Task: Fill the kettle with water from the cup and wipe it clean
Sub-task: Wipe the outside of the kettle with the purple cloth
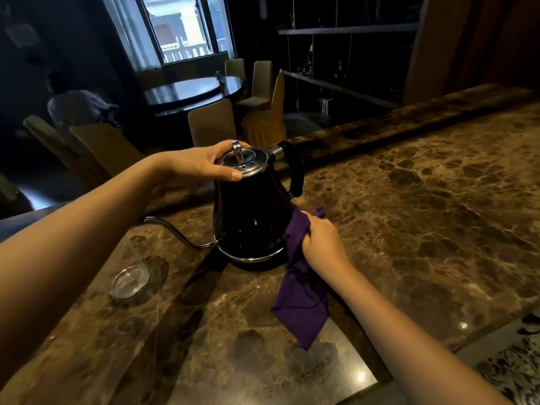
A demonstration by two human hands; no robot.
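A black gooseneck kettle (pixel 251 217) stands upright on the brown marble counter (pixel 423 200), its thin spout curving left and its black handle at the right. My left hand (pixel 204 163) grips the rim of the kettle's steel lid from the left side. My right hand (pixel 321 241) clutches a purple cloth (pixel 301 293) and presses its upper part against the kettle's lower right side; the rest of the cloth hangs down onto the counter. A clear glass cup (pixel 130 280) sits on the counter to the left, below the spout.
The counter has a raised ledge (pixel 380 127) along its far edge. Beyond it are a round dark table (pixel 193 92) with several chairs, a seated person (pixel 79 106) at far left, a window and dark shelving.
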